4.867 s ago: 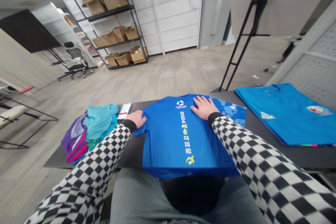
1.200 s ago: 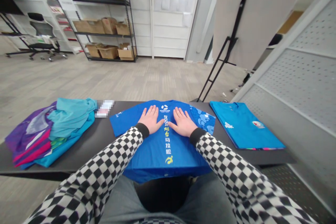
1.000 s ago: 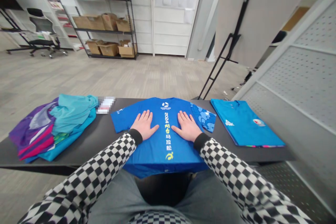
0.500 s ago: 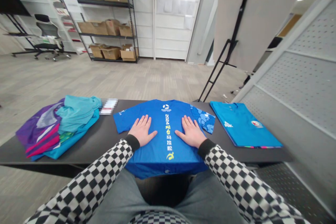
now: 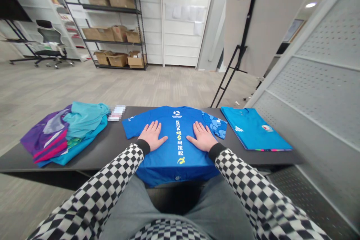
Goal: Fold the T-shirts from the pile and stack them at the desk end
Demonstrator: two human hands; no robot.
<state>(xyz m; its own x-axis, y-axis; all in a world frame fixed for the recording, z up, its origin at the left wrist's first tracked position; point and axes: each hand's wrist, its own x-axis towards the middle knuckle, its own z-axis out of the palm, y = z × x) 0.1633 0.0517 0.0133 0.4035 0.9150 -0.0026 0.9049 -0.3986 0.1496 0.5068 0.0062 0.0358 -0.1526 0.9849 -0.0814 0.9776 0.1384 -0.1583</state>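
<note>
A blue T-shirt (image 5: 168, 159) lies spread out on the dark table (image 5: 109, 146), collar at the far edge, with its hem hanging over the near edge. White and yellow lettering runs down its middle, and the right sleeve has a lighter blue pattern. My left hand (image 5: 152, 136) rests flat on the left half of the shirt, thumb out, holding nothing. On the right half, my right hand (image 5: 203, 137) lies flat in the same way, fingers extended. Both palms press on the cloth on either side of the lettering.
Crumpled purple, pink and turquoise clothes (image 5: 67, 131) are heaped on the table's left. Beside them lies a phone-like white item (image 5: 117, 113), partly blurred out. Folded blue shirts (image 5: 253, 129) sit at the right. A perforated panel (image 5: 309, 97) stands close by on that side.
Earlier my left hand was at the left sleeve and my right near the right shoulder. Both came to the shirt's middle, then slid apart and toward me; the left sleeve is now spread out.
</note>
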